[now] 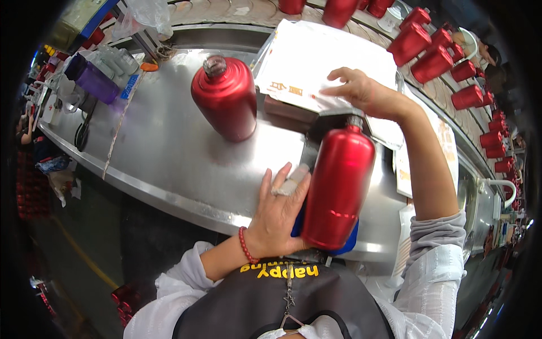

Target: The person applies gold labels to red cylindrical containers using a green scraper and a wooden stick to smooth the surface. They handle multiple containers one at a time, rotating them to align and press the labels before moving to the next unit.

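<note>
Lower centre, I note the left hand, fingers spread beside a red bottle. Upper right of centre: right hand over white sheets, fingers parted.

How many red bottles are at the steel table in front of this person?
2: one red bottle stands left of the white sheets; the other red bottle is beside the left hand.
</note>
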The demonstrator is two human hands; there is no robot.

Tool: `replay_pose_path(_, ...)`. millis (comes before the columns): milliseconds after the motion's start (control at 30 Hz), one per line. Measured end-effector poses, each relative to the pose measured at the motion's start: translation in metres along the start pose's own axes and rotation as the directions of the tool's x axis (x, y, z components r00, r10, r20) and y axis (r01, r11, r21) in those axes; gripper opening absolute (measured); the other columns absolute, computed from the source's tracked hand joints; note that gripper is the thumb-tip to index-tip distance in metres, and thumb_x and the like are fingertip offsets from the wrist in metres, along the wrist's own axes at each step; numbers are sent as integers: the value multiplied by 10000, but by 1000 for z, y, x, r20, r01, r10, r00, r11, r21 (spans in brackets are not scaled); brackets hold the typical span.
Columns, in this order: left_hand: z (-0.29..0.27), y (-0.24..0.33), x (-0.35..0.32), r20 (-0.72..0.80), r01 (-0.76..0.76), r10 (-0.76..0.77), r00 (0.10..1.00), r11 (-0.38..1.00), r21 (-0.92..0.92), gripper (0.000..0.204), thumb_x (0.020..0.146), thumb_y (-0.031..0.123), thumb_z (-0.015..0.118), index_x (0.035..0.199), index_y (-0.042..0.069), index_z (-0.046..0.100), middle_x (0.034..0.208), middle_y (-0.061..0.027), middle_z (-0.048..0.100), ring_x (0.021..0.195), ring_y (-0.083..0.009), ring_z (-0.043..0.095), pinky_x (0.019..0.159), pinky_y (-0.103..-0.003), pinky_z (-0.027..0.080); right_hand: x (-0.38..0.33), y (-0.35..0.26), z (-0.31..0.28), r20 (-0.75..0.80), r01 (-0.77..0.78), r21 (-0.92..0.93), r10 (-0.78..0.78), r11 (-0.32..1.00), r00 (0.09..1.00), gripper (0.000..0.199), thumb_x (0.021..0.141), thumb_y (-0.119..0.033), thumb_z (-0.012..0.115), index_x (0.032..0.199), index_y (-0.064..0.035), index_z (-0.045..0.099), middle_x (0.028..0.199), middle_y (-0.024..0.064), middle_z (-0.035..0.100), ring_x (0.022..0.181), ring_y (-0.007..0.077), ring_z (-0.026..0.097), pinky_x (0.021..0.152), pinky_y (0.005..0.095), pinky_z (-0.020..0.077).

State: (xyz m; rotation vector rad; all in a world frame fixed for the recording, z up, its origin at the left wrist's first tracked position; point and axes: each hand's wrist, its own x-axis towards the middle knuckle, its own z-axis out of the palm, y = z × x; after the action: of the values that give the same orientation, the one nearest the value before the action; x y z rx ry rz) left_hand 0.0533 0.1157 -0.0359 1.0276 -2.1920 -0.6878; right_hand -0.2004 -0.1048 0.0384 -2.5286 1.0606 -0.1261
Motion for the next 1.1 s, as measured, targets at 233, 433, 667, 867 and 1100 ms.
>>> replay_pose_path(233,-2,-5,0,43,0,4,999,996,-93,1128,728,513,795,1539,-65,266,1338,-257,561,1389,-482,371,1148,-682,126,17,-12,7,72,48,-202,-34,978,997,583,876,54,567,1258,-366,700,1387,87,539,1229,295,526,1032,359,497)
replay_pose_path(433,-1,-8,3,-16,-43,41,999,994,-105,1119,719,550,797,1511,-75,312,1320,-253,562,1330,-465,450,1115,-687,220,29,11,15,-43,29,-426,-52,904,998,440,912,-27,509,1219,-261,719,1282,82,586,1221,264,539,818,390,547)
replay_pose_path(667,-2,-11,4,2,-45,46,999,990,-130,1081,718,512,810,1497,-70,338,1363,-251,518,1330,-458,454,1120,-676,230,4,20,6,-261,-185,-389,84,902,962,381,913,-36,516,1223,-138,714,1268,126,618,1227,287,554,922,402,531)
replay_pose_path(867,-5,-11,7,27,-44,47,999,993,-112,1047,730,504,803,1471,-90,362,1378,-266,497,1327,-457,455,1131,-651,242,-21,40,12,-274,-267,-424,158,866,949,325,920,-72,532,1163,-137,738,1248,120,627,1208,296,567,928,391,535)
replay_pose_path(1100,-4,-12,9,12,-59,61,998,993,-98,1069,727,501,819,1472,-106,351,1362,-264,518,1313,-459,467,1135,-637,250,-46,55,14,-304,-398,-472,278,787,911,434,880,9,545,1235,-177,715,1341,107,574,1266,284,515,953,396,519)
